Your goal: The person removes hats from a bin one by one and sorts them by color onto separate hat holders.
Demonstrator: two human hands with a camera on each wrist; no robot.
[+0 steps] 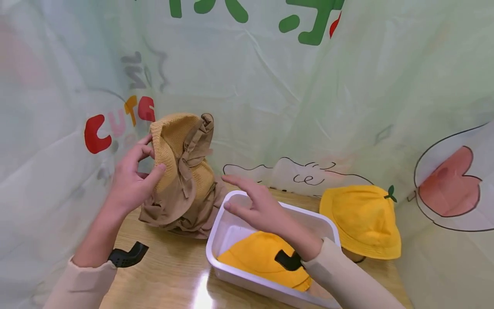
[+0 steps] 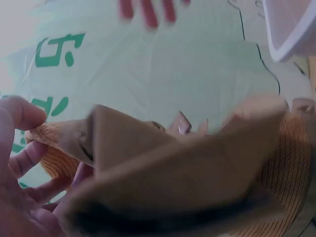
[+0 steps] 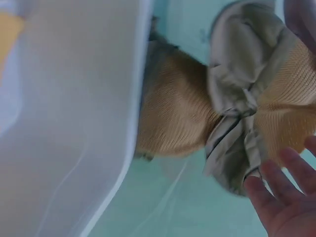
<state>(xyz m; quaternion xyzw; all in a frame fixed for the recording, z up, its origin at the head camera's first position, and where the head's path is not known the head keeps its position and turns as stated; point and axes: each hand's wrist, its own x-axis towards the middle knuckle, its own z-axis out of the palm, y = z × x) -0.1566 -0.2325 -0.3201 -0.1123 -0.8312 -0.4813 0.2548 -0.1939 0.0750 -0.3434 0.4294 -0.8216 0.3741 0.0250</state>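
My left hand [image 1: 133, 178] pinches the edge of a tan knitted sun hat [image 1: 167, 152] with a brown fabric bow and brim, raised and tilted up on its side. In the left wrist view, thumb and fingers grip the rim of this hat [image 2: 173, 168]. Beneath it sits a second tan and brown hat [image 1: 202, 175], partly hidden. My right hand [image 1: 266, 210] hovers over a white plastic bin [image 1: 210, 246], fingers extended and holding nothing. In the right wrist view, its fingertips appear close to the bow [image 3: 234, 106]; contact cannot be told.
Inside the bin lies a yellow hat [image 1: 254, 255], partly covered by the right forearm. Right of the bin, another yellow bucket hat [image 1: 359, 219] with a green sprout [image 1: 390, 194] rests on the wooden table [image 1: 158, 274]. A pale printed curtain [image 1: 262, 98] hangs behind and at both sides.
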